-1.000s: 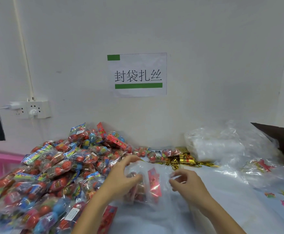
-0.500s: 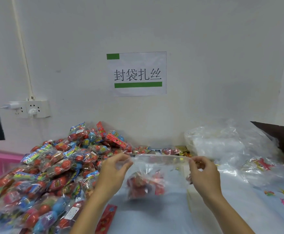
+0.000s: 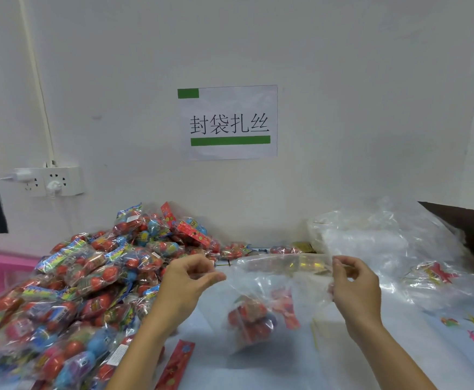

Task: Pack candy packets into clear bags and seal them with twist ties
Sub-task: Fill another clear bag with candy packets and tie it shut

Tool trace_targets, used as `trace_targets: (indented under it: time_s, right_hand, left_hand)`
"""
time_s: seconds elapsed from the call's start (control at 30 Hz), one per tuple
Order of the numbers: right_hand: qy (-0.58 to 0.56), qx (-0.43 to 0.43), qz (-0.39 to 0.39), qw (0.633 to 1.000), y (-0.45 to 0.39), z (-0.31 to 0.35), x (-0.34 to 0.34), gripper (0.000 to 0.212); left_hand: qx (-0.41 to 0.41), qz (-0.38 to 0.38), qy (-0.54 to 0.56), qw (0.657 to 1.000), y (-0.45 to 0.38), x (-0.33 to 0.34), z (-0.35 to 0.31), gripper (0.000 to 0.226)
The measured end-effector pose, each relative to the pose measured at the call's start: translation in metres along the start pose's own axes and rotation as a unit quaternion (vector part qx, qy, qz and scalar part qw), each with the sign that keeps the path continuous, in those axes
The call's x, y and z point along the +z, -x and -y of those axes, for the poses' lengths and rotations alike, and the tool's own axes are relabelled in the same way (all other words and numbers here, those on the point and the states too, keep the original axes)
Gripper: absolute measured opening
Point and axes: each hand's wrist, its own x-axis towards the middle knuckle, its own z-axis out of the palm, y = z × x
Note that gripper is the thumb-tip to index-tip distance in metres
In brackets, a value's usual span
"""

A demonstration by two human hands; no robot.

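A: Item 1?
B: Clear bag (image 3: 261, 294), held up over table (image 3: 399, 358), mouth stretched wide. L hand (image 3: 186, 280) pinches left top edge; R hand (image 3: 352, 282) pinches right top edge.
A: Contents?
B: Red candy packets (image 3: 251, 319) at bag bottom.
A: Stock?
B: Candy pile (image 3: 89, 277) to left; spare bags (image 3: 371, 240) far right by wall; gold twist ties (image 3: 304, 247) behind bag.

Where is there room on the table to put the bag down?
Bare tablecloth shows in front, between the two forearms, under the held clear bag, bordered by the red strip on the left. The candy pile crowds the whole left side. Loose plastic bags fill the back right, and gold twist ties lie by the wall.
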Motion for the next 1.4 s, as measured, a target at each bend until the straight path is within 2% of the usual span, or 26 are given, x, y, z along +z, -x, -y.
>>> trace_targets:
  time_s: [0.17,0.37,0.47,0.57,0.67,0.7,0.77,0.83,0.87,0.93,1.03,1.13,1.2,1.27,1.33,1.4]
  right_hand:
    - [-0.02,0.015,-0.013,1.0,-0.004,0.002,-0.002,0.008]
    - [-0.095,0.121,0.013,0.988,-0.005,-0.002,0.0,0.01]
    - [-0.108,0.137,-0.011,0.985,-0.007,-0.002,-0.003,0.015]
    - [-0.109,0.145,-0.058,0.982,-0.011,-0.003,-0.007,0.021]
    - [-0.073,0.148,-0.11,0.98,-0.016,-0.005,-0.014,0.028]
    - [-0.049,0.142,-0.12,0.981,-0.017,-0.005,-0.015,0.031]
    - [0.007,0.11,-0.138,0.984,-0.017,-0.003,-0.018,0.035]
    - [0.07,0.057,-0.156,0.984,-0.015,0.002,-0.018,0.034]
    - [0.11,0.02,-0.161,0.981,-0.013,0.005,-0.018,0.034]
    - [0.196,-0.096,-0.156,0.963,-0.007,0.009,-0.014,0.035]
    - [0.276,-0.261,-0.12,0.917,0.008,0.012,-0.004,0.038]
    - [0.302,-0.331,-0.066,0.892,0.024,0.011,0.011,0.038]
    - [0.281,-0.36,0.011,0.89,0.033,0.007,0.021,0.038]
    - [0.246,-0.371,0.124,0.887,0.042,0.001,0.028,0.031]
    - [0.234,-0.361,0.219,0.876,0.051,-0.004,0.033,0.027]
    - [0.226,-0.34,0.288,0.866,0.058,-0.008,0.037,0.026]
  left_hand:
    - [0.001,-0.033,0.011,0.999,-0.003,-0.001,0.002,0.011]
    - [-0.031,-0.042,-0.042,0.998,-0.002,0.001,0.012,0.009]
    - [-0.026,-0.06,-0.029,0.997,-0.003,-0.001,0.012,0.006]
    - [-0.03,-0.043,-0.018,0.998,-0.003,-0.002,0.009,0.016]
    - [-0.047,0.014,-0.006,0.999,0.004,0.005,0.001,0.037]
    - [-0.062,0.053,0.017,0.997,0.006,0.008,-0.002,0.042]
    - [-0.109,0.179,0.075,0.975,0.012,0.012,-0.009,0.047]
    - [-0.161,0.321,0.102,0.928,0.017,0.017,-0.014,0.045]
    - [-0.173,0.367,0.093,0.909,0.019,0.02,-0.014,0.042]
    - [-0.153,0.397,0.035,0.904,0.022,0.03,-0.01,0.033]
    - [-0.096,0.388,-0.056,0.915,0.027,0.048,-0.001,0.027]
    - [-0.073,0.396,-0.072,0.912,0.035,0.063,0.004,0.046]
    - [-0.075,0.35,-0.056,0.932,0.035,0.066,0.005,0.04]
    - [-0.091,0.266,-0.064,0.958,0.03,0.062,0.006,0.022]
    - [-0.098,0.202,-0.116,0.968,0.021,0.049,0.008,0.017]
    - [-0.098,0.159,-0.206,0.961,0.013,0.029,0.015,0.011]
